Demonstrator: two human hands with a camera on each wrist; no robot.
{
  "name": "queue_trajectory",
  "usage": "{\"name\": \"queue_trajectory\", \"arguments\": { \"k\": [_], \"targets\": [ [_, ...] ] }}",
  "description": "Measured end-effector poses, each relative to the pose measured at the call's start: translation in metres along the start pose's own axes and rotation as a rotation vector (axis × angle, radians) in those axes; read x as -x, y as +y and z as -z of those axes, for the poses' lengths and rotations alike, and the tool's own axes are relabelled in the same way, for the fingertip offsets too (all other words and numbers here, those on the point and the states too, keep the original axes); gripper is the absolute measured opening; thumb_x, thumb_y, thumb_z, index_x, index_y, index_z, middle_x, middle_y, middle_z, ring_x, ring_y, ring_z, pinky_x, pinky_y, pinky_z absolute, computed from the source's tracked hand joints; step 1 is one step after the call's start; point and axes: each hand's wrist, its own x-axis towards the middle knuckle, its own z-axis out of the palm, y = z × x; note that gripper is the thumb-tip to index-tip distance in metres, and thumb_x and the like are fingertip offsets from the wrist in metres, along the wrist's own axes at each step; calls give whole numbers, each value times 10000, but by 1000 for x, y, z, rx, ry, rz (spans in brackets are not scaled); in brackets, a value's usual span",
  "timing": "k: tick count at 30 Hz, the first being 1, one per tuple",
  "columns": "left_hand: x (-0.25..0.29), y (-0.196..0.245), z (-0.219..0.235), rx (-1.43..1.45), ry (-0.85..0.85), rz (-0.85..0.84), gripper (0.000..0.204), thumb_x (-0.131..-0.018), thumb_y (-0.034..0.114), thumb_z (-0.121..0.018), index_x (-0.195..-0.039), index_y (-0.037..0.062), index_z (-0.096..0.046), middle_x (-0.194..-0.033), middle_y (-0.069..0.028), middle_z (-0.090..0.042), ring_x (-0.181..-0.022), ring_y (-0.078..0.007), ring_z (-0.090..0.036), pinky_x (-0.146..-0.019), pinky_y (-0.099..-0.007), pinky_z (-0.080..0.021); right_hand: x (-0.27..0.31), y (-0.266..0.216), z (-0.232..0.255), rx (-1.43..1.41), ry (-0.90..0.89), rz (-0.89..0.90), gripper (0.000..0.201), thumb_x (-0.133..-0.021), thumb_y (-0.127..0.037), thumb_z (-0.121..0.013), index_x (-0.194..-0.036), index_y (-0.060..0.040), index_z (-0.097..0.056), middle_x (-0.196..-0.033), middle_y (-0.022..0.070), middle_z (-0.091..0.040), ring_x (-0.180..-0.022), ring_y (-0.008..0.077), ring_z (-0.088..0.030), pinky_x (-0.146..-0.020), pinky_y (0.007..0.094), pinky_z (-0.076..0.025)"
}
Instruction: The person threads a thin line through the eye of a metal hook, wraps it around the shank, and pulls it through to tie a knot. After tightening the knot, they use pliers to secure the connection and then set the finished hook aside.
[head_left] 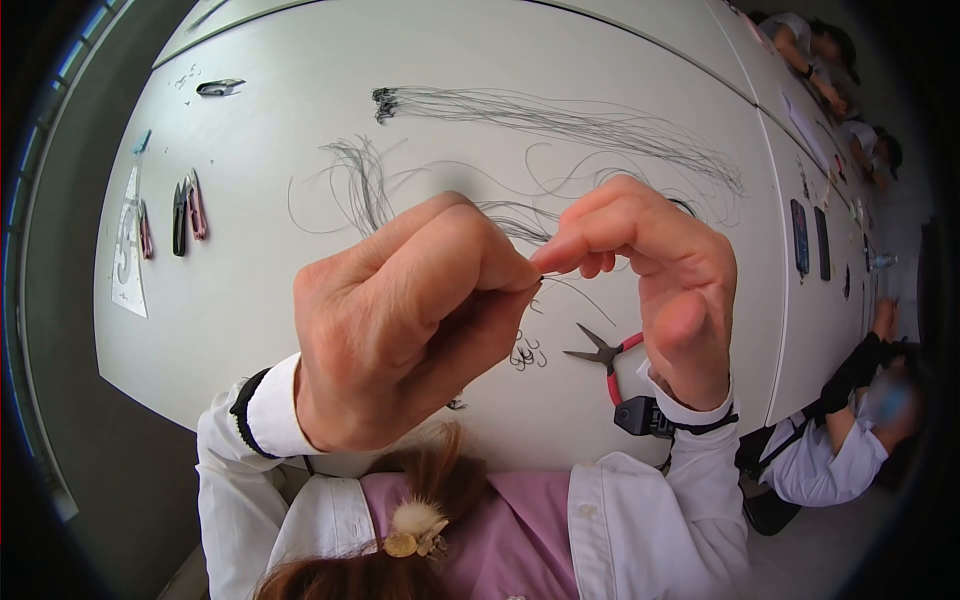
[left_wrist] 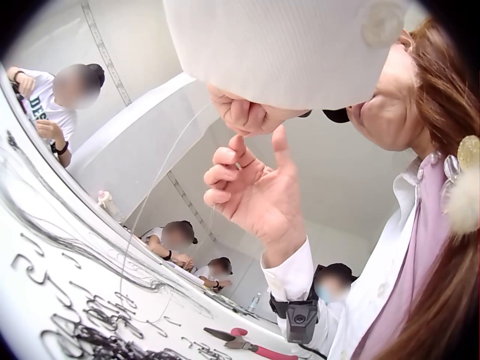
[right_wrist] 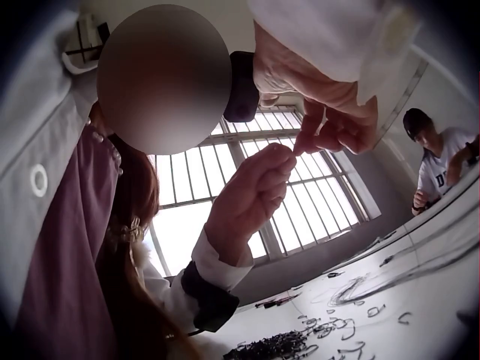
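Note:
My left hand pinches a small dark fish hook between thumb and bent index finger, most of it hidden by the fingertips. A thin fishing line curves away from the pinch. From the other side, my right hand brings its index fingertip right to the left fingertips. Its thumb stands apart from the bent fingers, as the left wrist view shows. Below the hands lie several loose fish hooks and red-handled pliers.
A bundle of lines with hooks stretches across the white table; loose lines lie nearer. At left are thread snips, black snips, pink snips and a set square. A heap of dark hooks lies near me. Other people sit at right.

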Motion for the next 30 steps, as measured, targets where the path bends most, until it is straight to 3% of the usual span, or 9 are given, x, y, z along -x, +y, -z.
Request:
{"name": "queue_trajectory", "arguments": {
  "k": [4, 6, 7, 9, 12, 16, 18, 21, 30],
  "targets": [
    [0, -2, 1, 3, 0, -19, 159, -699, -138, -610, -781, -13, -555, -722, -68, -566, -550, -64, -474, -476, -192, -348, 0, -6, 1, 121, -52, -1, 537, -785, -506, -636, -895, 19, -643, -838, 76, -556, -742, 130, -469, -673, 261, -362],
    [0, -2, 1, 8, 8, -33, 159, -702, -144, -601, -786, -18, -554, -725, -69, -566, -555, -60, -472, -478, -190, -347, 2, -1, -2, 179, -31, 34, 392, -734, -334, -727, -908, 6, -639, -816, 72, -577, -724, 126, -498, -634, 246, -363],
    [0, -1, 1, 39, 22, -17, 157, -708, -150, -591, -792, -24, -551, -734, -72, -565, -563, -54, -472, -481, -186, -345, 1, 1, -3, 179, -31, 34, 392, -734, -334, -727, -908, 6, -639, -816, 72, -577, -724, 126, -498, -634, 246, -363],
    [1, -1, 1, 70, 36, -1, 155, -714, -155, -580, -797, -29, -548, -743, -74, -565, -572, -48, -471, -484, -181, -343, -1, 4, -7, 248, -29, 178, 266, -671, -145, -766, -861, -3, -645, -777, 66, -596, -671, 123, -522, -560, 236, -368],
    [3, -1, 2, 101, 36, 18, 149, -725, -160, -569, -800, -34, -544, -759, -79, -563, -578, -37, -463, -485, -174, -335, 1, 9, -10, 325, -22, 264, 171, -670, -42, -747, -805, -6, -647, -742, 61, -599, -602, 122, -513, -508, 236, -373],
    [4, 1, 2, 126, 55, 54, 141, -733, -158, -570, -803, -39, -545, -770, -76, -560, -580, -31, -453, -489, -169, -329, 3, 6, -19, 443, 20, 369, 128, -620, 3, -722, -698, 1, -620, -689, 51, -558, -571, 168, -521, -467, 262, -422],
    [4, 2, 1, 130, 64, 66, 140, -734, -156, -573, -806, -39, -546, -771, -73, -559, -582, -29, -449, -491, -169, -329, 5, 7, -22, 752, 89, 597, 166, -562, 9, -712, -695, 19, -614, -684, 38, -535, -566, 139, -501, -396, 233, -382],
    [4, 2, 1, 99, 52, 53, 134, -737, -149, -580, -808, -39, -548, -767, -68, -556, -582, -27, -443, -491, -168, -327, 6, 12, -23, 931, 120, 756, 187, -530, 18, -692, -701, 29, -619, -687, 38, -518, -558, 117, -474, -346, 206, -340],
    [4, 2, 1, 62, 25, 60, 132, -734, -144, -570, -801, -33, -542, -763, -61, -551, -574, -35, -431, -487, -174, -327, 7, 8, -26, 1027, 25, 818, 115, -577, 38, -662, -679, 22, -611, -689, 34, -507, -533, 103, -436, -346, 187, -324]
  ]
}}
